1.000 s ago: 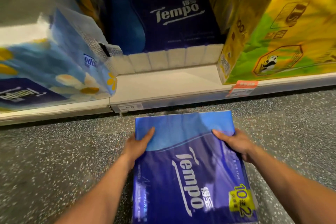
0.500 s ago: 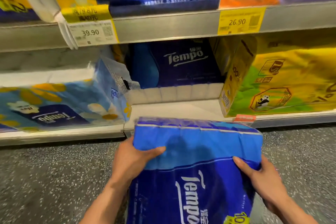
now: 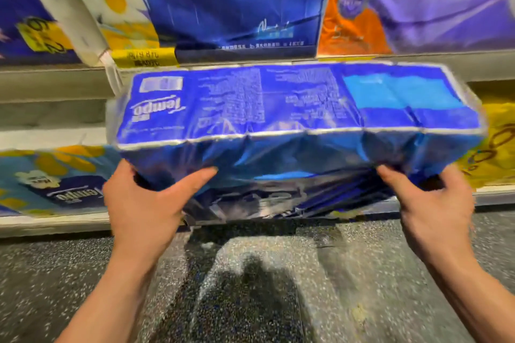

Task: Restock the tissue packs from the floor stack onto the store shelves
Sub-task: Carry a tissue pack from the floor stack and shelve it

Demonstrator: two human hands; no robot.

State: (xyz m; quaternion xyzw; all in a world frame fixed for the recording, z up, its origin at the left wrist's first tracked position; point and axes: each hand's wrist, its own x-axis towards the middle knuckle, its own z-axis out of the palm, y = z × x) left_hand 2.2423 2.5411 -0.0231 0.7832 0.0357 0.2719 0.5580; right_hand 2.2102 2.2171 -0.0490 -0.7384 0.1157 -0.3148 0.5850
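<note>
Head view (only one given): the tissue pack (image 3: 278, 108) is held in the air w/ both hands, above the floor (image 3: 250, 287) and in front of the shelves, approx. level w/ the gap betw. the lower shelf (image 3: 55, 224) and the upper shelf edge (image 3: 55, 81). Its printed face is turned to the camera, logo upside down. The left hand (image 3: 145, 200) is clamped on the lower left corner, thumb laid across the near face, fingers hidden underneath. The right hand (image 3: 434, 203) is clamped likewise on the lower right corner. The frame is blurred, so finer detail can't be told. Risks, as judged: the grip is taken only at the bottom corners on slack, glossy film, so the pack could sag or slide & be dropped. The slot behind is hidden by the pack. W/ a skewed entry, the daisy-print pack (image 3: 55, 184) at left or the yellow pack (image 3: 498, 147) at right could be snagged, or the top edge caught on the yellow price tag (image 3: 142, 58).
</note>
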